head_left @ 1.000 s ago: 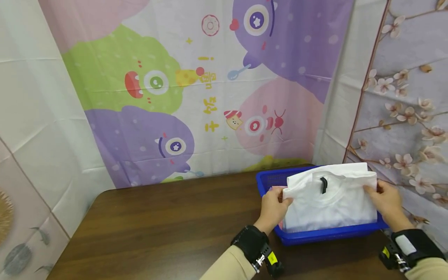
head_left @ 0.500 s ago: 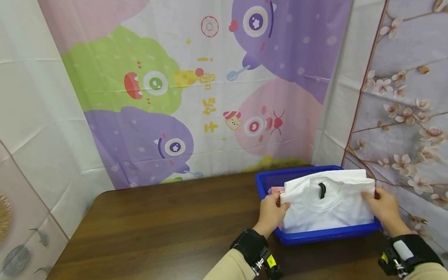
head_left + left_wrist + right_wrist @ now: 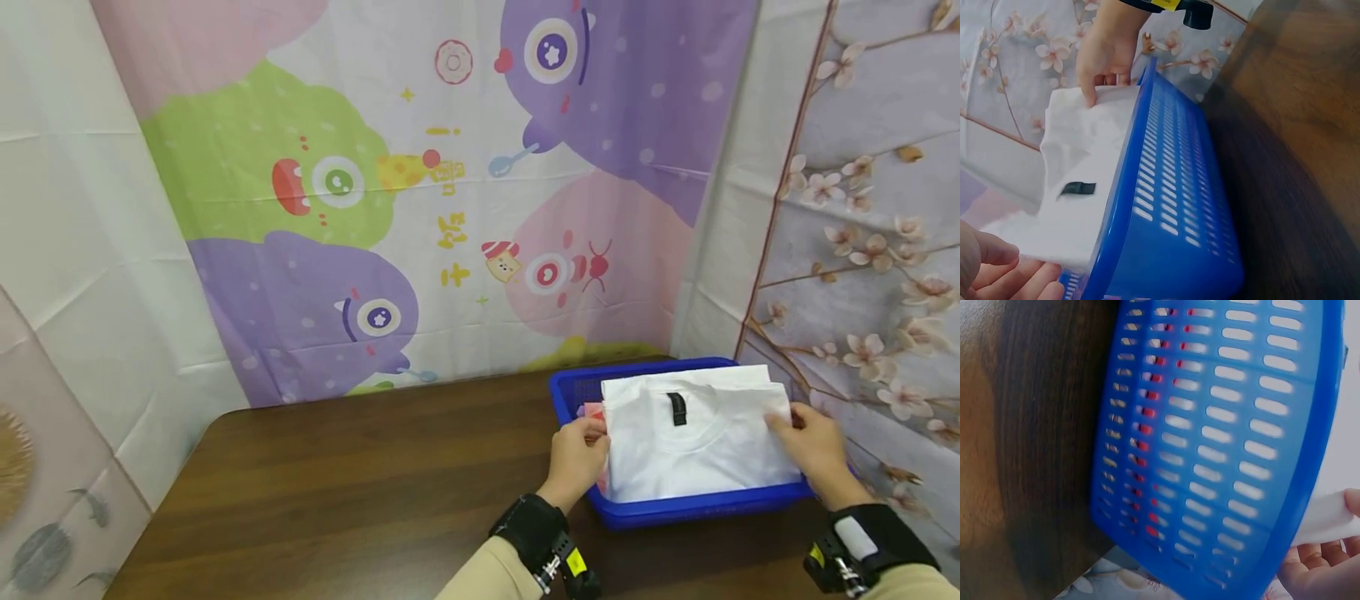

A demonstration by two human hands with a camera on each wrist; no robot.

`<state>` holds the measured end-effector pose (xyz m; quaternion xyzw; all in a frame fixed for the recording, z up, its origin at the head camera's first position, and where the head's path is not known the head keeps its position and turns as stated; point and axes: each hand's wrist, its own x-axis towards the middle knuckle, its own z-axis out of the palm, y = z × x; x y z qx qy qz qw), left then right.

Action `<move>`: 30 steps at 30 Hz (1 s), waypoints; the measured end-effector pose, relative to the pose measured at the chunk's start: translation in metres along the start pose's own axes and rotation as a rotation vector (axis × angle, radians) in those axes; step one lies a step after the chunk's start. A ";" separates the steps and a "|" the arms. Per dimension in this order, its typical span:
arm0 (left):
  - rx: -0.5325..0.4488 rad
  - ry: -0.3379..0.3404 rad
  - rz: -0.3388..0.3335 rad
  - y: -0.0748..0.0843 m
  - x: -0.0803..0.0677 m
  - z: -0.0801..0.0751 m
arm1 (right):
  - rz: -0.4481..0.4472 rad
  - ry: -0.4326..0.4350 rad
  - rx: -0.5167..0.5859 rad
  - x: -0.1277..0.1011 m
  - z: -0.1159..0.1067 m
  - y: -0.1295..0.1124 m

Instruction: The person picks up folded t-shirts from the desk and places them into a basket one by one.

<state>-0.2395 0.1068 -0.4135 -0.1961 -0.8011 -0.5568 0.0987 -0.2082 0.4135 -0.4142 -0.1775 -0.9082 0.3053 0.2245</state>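
Observation:
A folded white T-shirt [image 3: 701, 446] with a black neck label [image 3: 678, 409] lies in the blue plastic basket [image 3: 705, 506], its back edge raised over the rim. My left hand [image 3: 576, 458] is beside the shirt's left edge, loosely curled, with the thumb off the cloth in the head view. In the left wrist view, its fingertips [image 3: 1032, 281] are right at the cloth's edge. My right hand [image 3: 817, 450] pinches the shirt's right edge, thumb on top; the right wrist view shows white cloth between its thumb and fingers [image 3: 1329, 562].
Pink cloth [image 3: 595, 410] shows under the shirt at the basket's left side. The basket stands at the right end of a brown wooden table [image 3: 360, 483]. A cartoon-print curtain [image 3: 465, 333] hangs behind, and a flower-print one [image 3: 862, 250] to the right.
The shirt has come down and lies flatter in the basket, shifted slightly left. Both hands have lowered with it. My left thumb has come off the shirt's front; the right hand still pinches its edge.

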 end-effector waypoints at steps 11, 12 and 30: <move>-0.065 0.037 -0.054 -0.008 -0.003 -0.007 | 0.045 -0.053 -0.057 0.005 0.018 0.008; -0.065 0.046 -0.056 -0.009 -0.003 -0.008 | 0.059 -0.050 -0.054 0.005 0.018 0.008; -0.160 0.072 -0.140 -0.028 -0.010 -0.019 | 0.276 -0.110 0.021 0.006 0.011 0.013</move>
